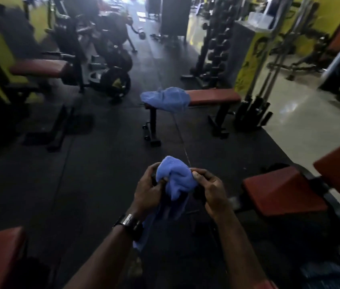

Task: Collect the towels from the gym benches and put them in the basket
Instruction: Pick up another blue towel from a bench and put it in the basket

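Both hands, left [147, 192] and right [210, 190], bunch a blue towel [176, 180]; another towel [166, 99] drapes a bench [213, 97].

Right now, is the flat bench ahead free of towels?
No, a blue towel lies draped over the left end of the flat bench.

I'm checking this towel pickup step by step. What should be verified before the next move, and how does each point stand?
1. Blue towel held by both the left hand and right hand: ok.
2. Its tail clear of the floor: cannot tell.
3. Second towel draped on the flat bench, still to collect: not ok.
4. Floor path to that bench clear: ok.
5. Basket in view: not ok.
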